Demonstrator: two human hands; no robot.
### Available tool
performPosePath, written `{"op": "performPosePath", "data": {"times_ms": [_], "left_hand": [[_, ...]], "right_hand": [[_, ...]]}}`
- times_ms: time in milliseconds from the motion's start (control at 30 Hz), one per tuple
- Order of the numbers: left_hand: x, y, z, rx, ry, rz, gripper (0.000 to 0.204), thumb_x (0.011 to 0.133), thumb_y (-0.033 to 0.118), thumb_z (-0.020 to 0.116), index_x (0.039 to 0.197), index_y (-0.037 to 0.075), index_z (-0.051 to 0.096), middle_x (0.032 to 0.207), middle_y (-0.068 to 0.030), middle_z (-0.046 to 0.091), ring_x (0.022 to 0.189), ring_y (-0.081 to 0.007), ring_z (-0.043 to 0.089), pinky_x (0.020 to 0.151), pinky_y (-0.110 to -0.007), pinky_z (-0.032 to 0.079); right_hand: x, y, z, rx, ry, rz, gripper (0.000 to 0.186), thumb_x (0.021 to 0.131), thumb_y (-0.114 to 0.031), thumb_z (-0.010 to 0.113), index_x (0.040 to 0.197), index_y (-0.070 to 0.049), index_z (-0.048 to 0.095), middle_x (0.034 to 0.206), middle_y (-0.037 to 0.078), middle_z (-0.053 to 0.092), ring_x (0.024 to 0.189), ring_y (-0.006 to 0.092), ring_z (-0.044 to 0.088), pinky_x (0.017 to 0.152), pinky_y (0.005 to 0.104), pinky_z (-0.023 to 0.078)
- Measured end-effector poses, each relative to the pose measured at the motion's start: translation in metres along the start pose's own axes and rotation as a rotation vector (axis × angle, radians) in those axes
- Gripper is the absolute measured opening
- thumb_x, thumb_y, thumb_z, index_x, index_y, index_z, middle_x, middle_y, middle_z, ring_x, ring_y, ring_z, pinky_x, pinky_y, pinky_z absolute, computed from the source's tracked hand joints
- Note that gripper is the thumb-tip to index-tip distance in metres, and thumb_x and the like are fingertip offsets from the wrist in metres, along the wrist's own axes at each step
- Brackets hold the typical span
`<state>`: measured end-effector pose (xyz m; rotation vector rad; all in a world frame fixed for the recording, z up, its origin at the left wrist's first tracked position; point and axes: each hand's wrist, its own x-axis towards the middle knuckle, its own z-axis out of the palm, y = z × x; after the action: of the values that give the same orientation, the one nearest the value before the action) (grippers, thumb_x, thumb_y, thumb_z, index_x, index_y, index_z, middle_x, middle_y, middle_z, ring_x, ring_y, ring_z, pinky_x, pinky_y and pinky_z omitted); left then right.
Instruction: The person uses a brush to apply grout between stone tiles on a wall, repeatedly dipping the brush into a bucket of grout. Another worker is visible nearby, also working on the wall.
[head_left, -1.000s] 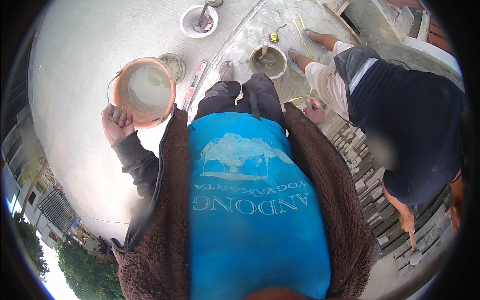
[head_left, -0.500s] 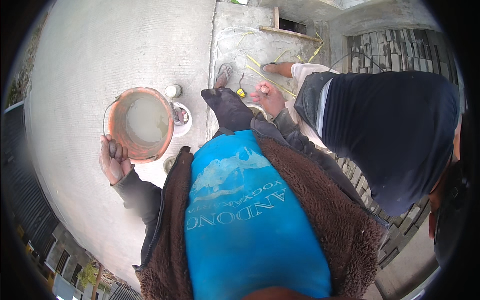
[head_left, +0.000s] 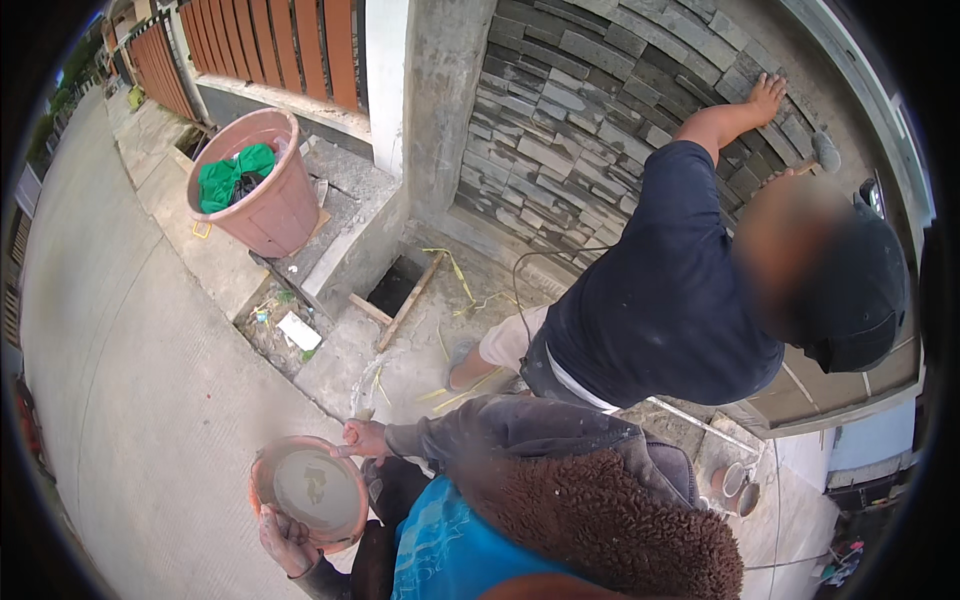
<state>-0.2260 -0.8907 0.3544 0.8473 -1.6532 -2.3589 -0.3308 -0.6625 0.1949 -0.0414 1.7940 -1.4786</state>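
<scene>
My left hand (head_left: 285, 540) is closed on the near left side of an orange bucket (head_left: 262, 470) holding grey, watery mix, where its wire handle was. My right hand (head_left: 365, 438) is at the bucket's far right edge, fingers loosely extended toward the rim; whether they touch it is unclear. My dark jacket sleeves run up to both hands, and the bucket sits low beside my legs.
A co-worker (head_left: 650, 310) leans over on my right, one hand on the stone-clad wall (head_left: 560, 120), the other on a mallet (head_left: 825, 152). Ahead are a pink bin (head_left: 262, 225), a square drain opening (head_left: 395, 285) with boards, and a slatted fence (head_left: 270, 50).
My view has swung up and right to the wall and fence. My right hand has moved from my side to the bucket. The co-worker's free hand now shows on the stone wall.
</scene>
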Motion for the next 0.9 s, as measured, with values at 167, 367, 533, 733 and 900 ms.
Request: {"op": "performPosePath", "data": {"times_ms": [167, 367, 533, 733, 900], "left_hand": [[0.124, 0.026, 0.070, 0.092, -0.327, -0.078, 0.025, 0.102, 0.033, 0.062, 0.089, 0.014, 0.052, 0.059, 0.0108, 0.031, 0.045, -0.0008, 0.027, 0.040, -0.020, 0.024], [0.209, 0.049, 0.173, 0.104, -0.665, -0.181, 0.028, 0.102, 0.030, 0.064, 0.085, 0.017, 0.046, 0.061, 0.0098, 0.031, 0.045, -0.0021, 0.026, 0.041, -0.021, 0.026], [0.256, 0.039, 0.266, 0.152, -0.848, -0.258, 0.027, 0.101, 0.027, 0.065, 0.085, 0.016, 0.046, 0.063, 0.0091, 0.031, 0.047, -0.0020, 0.028, 0.043, -0.021, 0.027], [0.286, 0.026, 0.384, 0.208, -0.992, -0.293, 0.022, 0.101, 0.025, 0.063, 0.116, 0.011, 0.057, 0.064, 0.0097, 0.034, 0.047, -0.0015, 0.029, 0.043, -0.020, 0.026], [0.290, 0.007, 0.473, 0.248, -0.962, -0.321, 0.023, 0.101, 0.022, 0.062, 0.120, 0.011, 0.059, 0.061, 0.0111, 0.031, 0.045, -0.0014, 0.027, 0.041, -0.020, 0.023]], "right_hand": [[0.065, -0.022, -0.057, -0.064, 0.307, -0.105, 0.080, 0.081, -0.069, 0.073, 0.125, -0.005, 0.051, 0.112, 0.012, 0.062, 0.091, 0.0272, 0.068, 0.066, 0.0399, 0.061], [0.065, -0.052, -0.141, -0.285, 0.812, -0.204, 0.046, 0.087, -0.039, 0.073, 0.124, -0.014, 0.057, 0.100, 0.007, 0.074, 0.102, 0.0319, 0.069, 0.085, 0.0463, 0.054], [-0.003, -0.154, -0.190, -0.571, 1.019, -0.292, 0.036, 0.096, -0.033, 0.061, 0.127, -0.017, 0.059, 0.109, 0.004, 0.075, 0.101, 0.0299, 0.070, 0.079, 0.0463, 0.055], [0.006, -0.178, -0.254, -0.546, 1.123, -0.402, 0.022, 0.098, -0.034, 0.062, 0.108, -0.017, 0.070, 0.088, 0.010, 0.070, 0.085, 0.0331, 0.069, 0.071, 0.0444, 0.054], [0.033, -0.158, -0.347, -0.430, 1.057, -0.269, 0.027, 0.097, -0.037, 0.065, 0.091, -0.010, 0.066, 0.081, 0.010, 0.065, 0.076, 0.0307, 0.066, 0.068, 0.0420, 0.052]]}}
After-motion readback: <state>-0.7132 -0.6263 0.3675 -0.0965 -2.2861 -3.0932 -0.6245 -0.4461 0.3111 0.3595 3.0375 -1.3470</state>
